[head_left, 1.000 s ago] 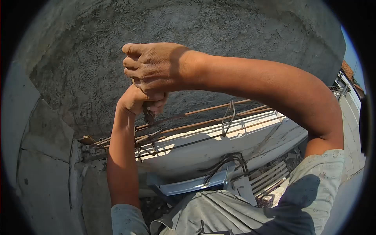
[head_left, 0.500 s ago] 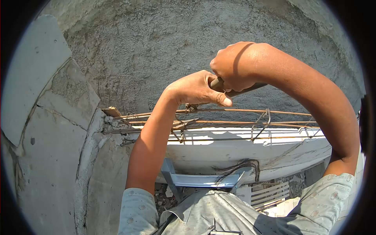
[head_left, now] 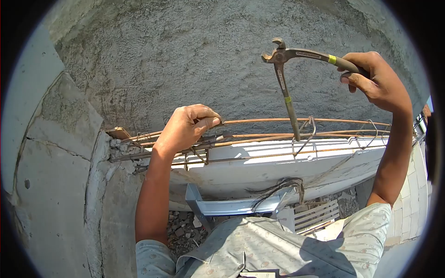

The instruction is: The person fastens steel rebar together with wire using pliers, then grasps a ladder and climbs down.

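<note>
My right hand point(head_left: 384, 85) grips one handle of a pair of end-cutting pincers point(head_left: 280, 57), held up in front of the rough wall. The pincers' jaws are apart, and their other handle hangs down to the rebar. My left hand point(head_left: 181, 129) is at the top rusty rebar point(head_left: 269, 120), thumb and fingers pinched together there; whatever lies between the fingertips is hidden. Bent stirrups point(head_left: 313, 127) join the long bars, which run along the top of a white ledge point(head_left: 250, 163).
A rough cement wall point(head_left: 194, 55) rises ahead, with smooth panels point(head_left: 55, 185) at left. Below the ledge are a metal ladder top point(head_left: 236, 207) and a bundle of dark tie wire point(head_left: 282, 185). Rubble point(head_left: 181, 229) and a slatted white piece point(head_left: 317, 216) lie further down.
My hands have moved apart. The right one has gone right with the pincers, which now hang spread. My left hand has come down and left to the rebar, its fingers now pinched.
</note>
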Demonstrator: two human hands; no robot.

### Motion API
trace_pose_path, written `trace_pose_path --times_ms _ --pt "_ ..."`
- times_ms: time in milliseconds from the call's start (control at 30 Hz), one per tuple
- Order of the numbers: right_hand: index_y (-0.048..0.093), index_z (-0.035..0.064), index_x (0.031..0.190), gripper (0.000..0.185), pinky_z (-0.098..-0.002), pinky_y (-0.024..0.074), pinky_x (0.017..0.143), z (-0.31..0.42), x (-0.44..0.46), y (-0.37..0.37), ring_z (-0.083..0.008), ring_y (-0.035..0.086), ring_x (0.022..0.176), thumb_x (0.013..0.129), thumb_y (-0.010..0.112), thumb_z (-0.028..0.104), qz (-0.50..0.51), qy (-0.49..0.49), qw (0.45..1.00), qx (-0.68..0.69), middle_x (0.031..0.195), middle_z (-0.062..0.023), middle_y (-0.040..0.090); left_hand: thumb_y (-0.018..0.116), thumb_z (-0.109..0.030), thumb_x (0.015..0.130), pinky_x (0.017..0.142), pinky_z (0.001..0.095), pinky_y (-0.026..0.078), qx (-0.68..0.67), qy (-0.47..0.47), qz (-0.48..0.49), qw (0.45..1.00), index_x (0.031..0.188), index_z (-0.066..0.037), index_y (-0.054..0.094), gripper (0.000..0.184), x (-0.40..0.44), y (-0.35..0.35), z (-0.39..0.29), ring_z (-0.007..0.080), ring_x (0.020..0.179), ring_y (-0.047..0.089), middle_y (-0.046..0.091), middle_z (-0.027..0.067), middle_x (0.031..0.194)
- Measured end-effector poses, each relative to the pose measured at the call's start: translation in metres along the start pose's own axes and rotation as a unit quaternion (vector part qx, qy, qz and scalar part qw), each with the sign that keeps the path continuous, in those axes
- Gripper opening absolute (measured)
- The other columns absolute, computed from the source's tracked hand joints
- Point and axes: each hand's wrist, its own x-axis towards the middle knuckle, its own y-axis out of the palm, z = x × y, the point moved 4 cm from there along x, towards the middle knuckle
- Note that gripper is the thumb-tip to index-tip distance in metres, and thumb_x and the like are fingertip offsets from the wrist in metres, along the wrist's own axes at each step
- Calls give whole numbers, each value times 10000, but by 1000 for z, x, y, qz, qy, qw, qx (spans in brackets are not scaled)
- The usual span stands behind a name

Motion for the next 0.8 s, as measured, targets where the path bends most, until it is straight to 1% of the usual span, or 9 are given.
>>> trace_pose_path --times_ms 33,133,233,367,433,500,667,700,800 --pt "710 -6 1019 250 -256 454 513 -19 -17 2 -90 582 575 908 708 219 -59 -35 995 67 695 -53 629 750 -123 882 726 287 520 15 8 9 1000 966 -8 758 144 0 0 -1 132 824 645 721 60 923" --pt "688 -7 1115 291 -181 388 428 -52 -78 10 -58 554 534 973 652 245 -187 93 956 205 728 -61 654 772 -83 849 715 285 510 54 37 35 997 925 -26 759 96 2 1 -4 124 821 631 705 39 964" --pt "556 -39 1313 464 -125 366 390 -103 -140 51 -69 565 528 1037 554 334 -318 -9 851 418 823 -102 680 798 -73 821 726 283 510 48 -17 60 997 924 -52 752 115 7 3 -2 109 834 619 688 11 992" --pt "153 66 1582 719 -201 577 518 -92 -192 99 -311 602 1007 1037 523 355 -234 -120 676 689 1412 -300 398 804 -222 847 819 301 521 -3 -85 50 995 1101 -7 726 342 10 4 6 129 895 638 713 52 964" --pt "184 102 1586 765 -286 597 694 -97 -226 123 -299 536 960 997 607 346 -335 -58 661 668 1413 -268 395 807 -218 846 826 300 516 39 -82 83 992 1133 -8 719 367 12 6 5 138 892 637 720 62 957" --pt "224 80 1574 691 -378 583 850 -88 -242 140 -321 565 994 1015 581 274 -296 -108 652 690 1368 -271 457 815 -217 838 829 292 510 34 -83 86 992 1132 1 716 380 11 6 5 141 899 637 721 64 960" --pt "273 17 1541 590 -327 552 791 -89 -295 182 -321 613 923 1044 491 246 -368 156 672 623 1150 -246 620 773 -196 864 853 294 503 48 -37 110 992 1170 -11 695 365 14 6 5 152 925 636 717 71 1018" --pt "291 10 1529 575 -374 527 859 -89 -294 192 -314 607 962 1017 480 194 -313 117 642 690 1110 -239 625 768 -179 869 864 296 501 51 -25 113 992 1180 -8 689 364 14 7 4 154 929 635 716 75 1027" --pt "361 -7 1485 628 -437 496 870 -80 -291 227 -286 589 778 866 462 34 -388 213 572 690 952 -183 622 723 -114 877 889 306 496 37 -35 102 994 1194 13 673 345 12 8 4 162 948 635 712 89 1054"
